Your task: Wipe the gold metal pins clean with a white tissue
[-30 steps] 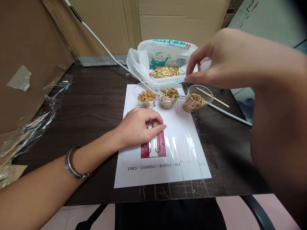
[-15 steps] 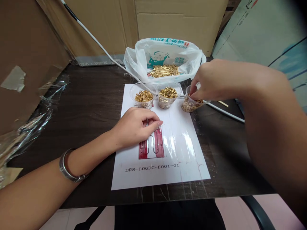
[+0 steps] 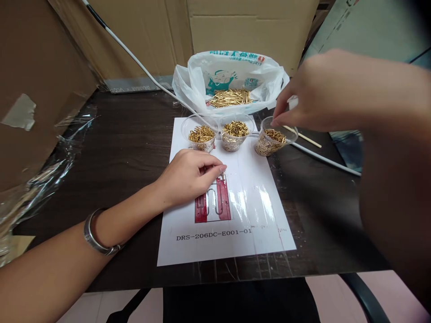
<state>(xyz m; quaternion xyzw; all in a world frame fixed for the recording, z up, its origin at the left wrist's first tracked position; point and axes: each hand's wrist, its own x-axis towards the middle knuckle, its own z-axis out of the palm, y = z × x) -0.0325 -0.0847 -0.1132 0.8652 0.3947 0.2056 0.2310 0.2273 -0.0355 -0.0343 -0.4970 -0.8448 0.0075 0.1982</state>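
From the lower left of the frame, the left forearm slants up and right, a metal bracelet (image 3: 96, 234) round the wrist end. The left hand (image 3: 188, 177) rests palm down at the center on the printed sheet (image 3: 249, 202), knuckles up and fingers curled under; its thumb and forefinger tips are together, and whether they pinch anything I cannot tell. The hand covers the upper left of the sheet's red and white picture (image 3: 213, 204). The sheet's line of type reads upright near its lower edge. Above the hand, the left cup (image 3: 202, 132) and the middle cup (image 3: 235, 134) stand side by side, both filled with short brass-colored pieces. Behind them, at upper center, an open plastic bag (image 3: 198, 96) bears longer gold pins (image 3: 230, 98), lying mostly crosswise. The right cup (image 3: 269, 141) leans, its long axis slanting up and right and its mouth tipped rightward. Over its rim, the right hand (image 3: 319, 94) comes in from the right edge, wrist bent, fingers pointing down and left, tips together; whether they hold a piece is too small to tell. This hand and forearm are blurred, the forearm cut off by the frame. A thin stick (image 3: 308, 138) slants down and right, its upper end partly hidden.
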